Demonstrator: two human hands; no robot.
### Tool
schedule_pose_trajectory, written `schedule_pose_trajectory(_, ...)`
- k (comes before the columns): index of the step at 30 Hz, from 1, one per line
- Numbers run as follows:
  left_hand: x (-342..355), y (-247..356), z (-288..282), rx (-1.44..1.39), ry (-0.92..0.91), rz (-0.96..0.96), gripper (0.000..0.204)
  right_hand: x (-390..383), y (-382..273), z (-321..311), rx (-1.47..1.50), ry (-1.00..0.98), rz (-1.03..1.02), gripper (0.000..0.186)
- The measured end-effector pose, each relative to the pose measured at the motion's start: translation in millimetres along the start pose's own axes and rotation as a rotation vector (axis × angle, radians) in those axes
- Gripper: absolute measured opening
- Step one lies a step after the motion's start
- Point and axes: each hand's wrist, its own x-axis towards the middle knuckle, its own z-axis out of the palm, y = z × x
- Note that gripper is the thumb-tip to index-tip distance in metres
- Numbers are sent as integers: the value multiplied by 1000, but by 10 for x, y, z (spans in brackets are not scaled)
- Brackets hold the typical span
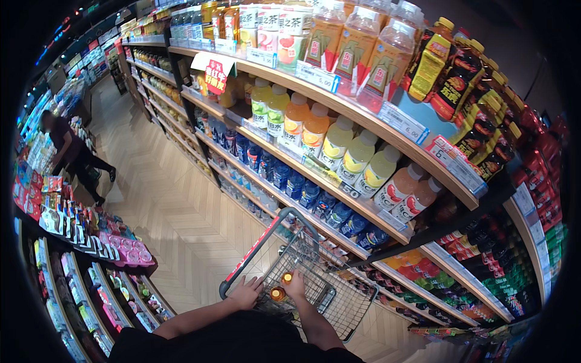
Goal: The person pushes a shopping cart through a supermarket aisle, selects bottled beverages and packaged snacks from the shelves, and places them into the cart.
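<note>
Between long wooden drink shelves (339, 118) w/ plastic bottles on the right & a low snack display (91, 233) on the left, a grey wire shopping cart w/ red handle bar (251, 251) stands on pale wood floor. Left hand (245, 294) is closed around the handle near its lower end; right hand (295, 284) reaches into the basket, fingers gripping an amber bottle w/ yellow cap (286, 277), just beside a second capped bottle (278, 294) lying in the cart.

Gripping the red cart handle (249, 253) with left hand (245, 294), lowering an orange-capped bottle (286, 278) into the wire cart (339, 302) with right hand (296, 284), beside drink shelves (363, 121).
</note>
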Motion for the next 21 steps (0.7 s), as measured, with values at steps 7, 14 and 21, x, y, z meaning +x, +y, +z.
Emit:
schedule_pose_trajectory(7, 71, -44, 90, 73, -3, 27, 74, 15, 55, 13, 57, -128, 82, 70)
schedule_pose_trajectory(14, 113, -220, 129, 55, -37, 34, 77, 54, 194, -94, 201, -316, 93, 100)
schedule_pose_trajectory(21, 439, -163, -229, -120, 237, 94, 41, -114, 31, -785, 114, -46, -182, 60)
